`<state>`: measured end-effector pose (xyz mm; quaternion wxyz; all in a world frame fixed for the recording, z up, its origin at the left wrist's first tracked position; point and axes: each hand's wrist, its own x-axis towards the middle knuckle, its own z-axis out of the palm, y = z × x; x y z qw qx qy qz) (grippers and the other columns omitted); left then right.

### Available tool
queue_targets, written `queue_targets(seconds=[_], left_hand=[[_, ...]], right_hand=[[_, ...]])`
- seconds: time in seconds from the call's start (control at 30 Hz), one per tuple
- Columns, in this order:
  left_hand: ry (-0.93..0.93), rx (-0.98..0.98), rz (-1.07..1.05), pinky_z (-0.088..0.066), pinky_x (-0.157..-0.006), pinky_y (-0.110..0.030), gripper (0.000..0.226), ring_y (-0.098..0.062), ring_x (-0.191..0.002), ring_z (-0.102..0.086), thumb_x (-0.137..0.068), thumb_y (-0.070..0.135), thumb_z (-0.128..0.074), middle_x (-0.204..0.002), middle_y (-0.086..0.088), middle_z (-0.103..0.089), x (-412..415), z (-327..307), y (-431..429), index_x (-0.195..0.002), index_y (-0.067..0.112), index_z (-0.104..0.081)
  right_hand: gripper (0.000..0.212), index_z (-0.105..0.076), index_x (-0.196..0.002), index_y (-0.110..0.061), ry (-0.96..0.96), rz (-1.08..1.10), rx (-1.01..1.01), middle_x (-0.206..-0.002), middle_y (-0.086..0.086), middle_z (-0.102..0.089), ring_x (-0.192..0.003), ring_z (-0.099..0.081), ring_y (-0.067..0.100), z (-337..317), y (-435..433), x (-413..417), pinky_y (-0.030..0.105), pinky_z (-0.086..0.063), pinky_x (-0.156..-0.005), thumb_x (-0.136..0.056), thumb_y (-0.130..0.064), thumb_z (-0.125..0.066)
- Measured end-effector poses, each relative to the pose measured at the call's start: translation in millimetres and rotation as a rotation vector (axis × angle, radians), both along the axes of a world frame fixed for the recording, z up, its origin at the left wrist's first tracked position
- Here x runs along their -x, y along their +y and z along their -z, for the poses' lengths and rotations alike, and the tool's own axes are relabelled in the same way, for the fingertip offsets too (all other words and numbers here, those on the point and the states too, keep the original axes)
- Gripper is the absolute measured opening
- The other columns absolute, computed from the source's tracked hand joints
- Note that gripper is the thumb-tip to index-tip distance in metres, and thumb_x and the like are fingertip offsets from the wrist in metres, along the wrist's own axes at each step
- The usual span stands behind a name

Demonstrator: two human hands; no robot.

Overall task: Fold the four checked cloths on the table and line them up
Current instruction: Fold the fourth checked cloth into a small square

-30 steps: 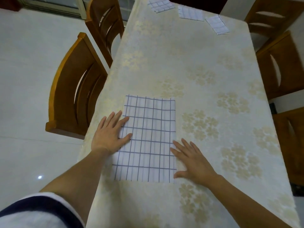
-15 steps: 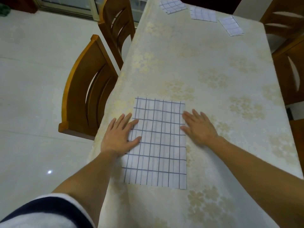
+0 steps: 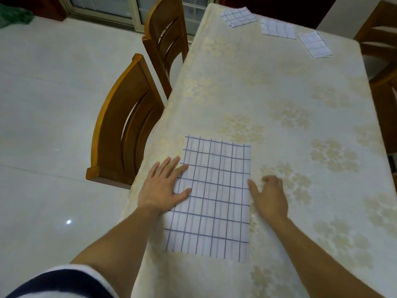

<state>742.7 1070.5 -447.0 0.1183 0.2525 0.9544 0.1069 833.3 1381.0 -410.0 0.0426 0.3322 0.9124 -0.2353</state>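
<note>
Cream tablecloth (image 3: 268,87), checked cloth (image 3: 214,201), perhaps tiles (image 3: 53,104)

Legible text, labels, brands, numbers, signs: none.
Cloth (image 3: 214,196), lower centre of frame: blue grid lines only, no lettering.
Tablecloth (image 3: 257,93): pale floral pattern, no lettering.

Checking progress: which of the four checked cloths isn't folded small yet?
The long cloth nearest the person, pressed by the left hand; the three far cloths are smaller.
</note>
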Motion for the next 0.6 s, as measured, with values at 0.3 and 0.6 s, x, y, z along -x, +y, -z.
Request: queue_targets(seconds=[0.3, 0.6], left_hand=[[0.065, -0.114, -0.120, -0.002, -0.128, -0.047, 0.065, -0.013, -0.157, 0.002, -0.104, 0.065, -0.016, -0.170, 0.008, -0.007, -18, -6, 6, -0.161, 0.034, -0.014], [0.270, -0.062, 0.966, -0.011, -0.125, -0.054, 0.064, -0.031, -0.154, -0.021, -0.100, 0.065, -0.029, -0.166, 0.002, -0.027, -41, -40, 178, -0.157, 0.036, -0.032]], right_hand=[[0.031, -0.052, -0.079, -0.015, -0.110, -0.027, 0.256, -0.084, 0.003, -0.056, -0.068, -0.056, 0.016, 9, -48, -84, 0.032, -0.048, -0.063, -0.092, -0.041, -0.064], [0.013, -0.069, -0.086, -0.013, -0.093, -0.034, 0.705, -0.081, 0.005, -0.072, -0.075, -0.067, 0.015, -6, -13, -113, 0.028, -0.051, -0.066, -0.090, -0.025, -0.069]])
